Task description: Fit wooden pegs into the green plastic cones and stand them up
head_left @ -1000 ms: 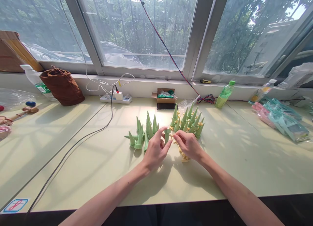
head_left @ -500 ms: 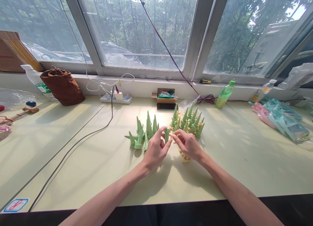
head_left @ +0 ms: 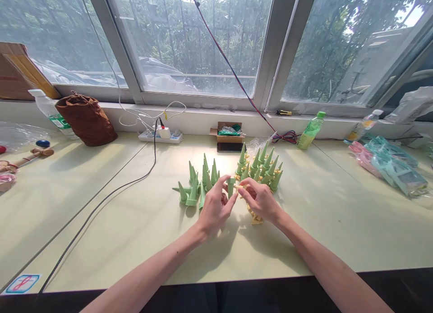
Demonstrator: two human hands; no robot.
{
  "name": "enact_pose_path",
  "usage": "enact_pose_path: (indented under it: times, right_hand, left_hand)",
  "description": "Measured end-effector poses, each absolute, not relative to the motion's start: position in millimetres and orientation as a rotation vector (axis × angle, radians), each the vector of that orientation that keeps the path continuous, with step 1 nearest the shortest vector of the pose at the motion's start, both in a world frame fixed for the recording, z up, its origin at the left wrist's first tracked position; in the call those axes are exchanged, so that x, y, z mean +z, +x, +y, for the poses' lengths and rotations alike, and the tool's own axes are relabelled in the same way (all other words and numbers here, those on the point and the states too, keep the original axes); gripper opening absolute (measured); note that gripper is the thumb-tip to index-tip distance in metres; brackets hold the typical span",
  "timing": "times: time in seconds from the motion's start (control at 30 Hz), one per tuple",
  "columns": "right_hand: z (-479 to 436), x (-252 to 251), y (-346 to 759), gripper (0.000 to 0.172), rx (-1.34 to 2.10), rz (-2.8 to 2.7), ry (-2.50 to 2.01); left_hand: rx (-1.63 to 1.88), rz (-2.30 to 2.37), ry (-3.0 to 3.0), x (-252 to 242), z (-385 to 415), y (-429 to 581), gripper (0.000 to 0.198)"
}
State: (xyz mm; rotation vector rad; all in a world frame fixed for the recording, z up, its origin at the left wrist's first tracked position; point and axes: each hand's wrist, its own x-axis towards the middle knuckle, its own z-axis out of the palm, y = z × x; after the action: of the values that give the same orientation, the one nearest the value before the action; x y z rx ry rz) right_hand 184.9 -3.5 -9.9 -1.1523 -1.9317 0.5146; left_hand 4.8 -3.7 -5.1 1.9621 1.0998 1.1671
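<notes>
My left hand (head_left: pixel 216 207) is closed around a green plastic spike (head_left: pixel 231 186), held with its wide end up and its tip down. Close against it, my right hand (head_left: pixel 260 199) pinches a small yellow plastic piece (head_left: pixel 238 187) at the spike's side; whether the two parts are joined I cannot tell. Left of my hands stands a group of plain green spikes (head_left: pixel 192 193), one lying on its side. Beyond my right hand stand several more green spikes with yellow pieces on them (head_left: pixel 267 166). Loose yellow pieces (head_left: pixel 256 218) lie beneath my right hand, which partly hides them.
At the back sit a small cardboard box (head_left: pixel 230 130), a dark phone-like slab (head_left: pixel 231 147), a power strip (head_left: pixel 160 137) and a green bottle (head_left: pixel 311 131). A black cable (head_left: pixel 111 194) crosses the table's left. A brown pouch (head_left: pixel 87 120) stands left; bagged items (head_left: pixel 389 164) lie right.
</notes>
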Motion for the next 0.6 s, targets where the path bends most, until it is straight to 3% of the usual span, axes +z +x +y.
enact_pose_path:
  times: [0.2,0.6]
  right_hand:
    - [-3.7,-8.1,184.5,0.014,0.509,-1.951,-1.132]
    - [0.0,-13.3,186.0,0.038,0.438,-1.979,-1.183]
  left_hand:
    - [1.139,1.103,1.960,-5.9,-3.8,4.7,0.040]
    - [1.118,1.081,1.973,-4.2,-5.8,5.0,0.041]
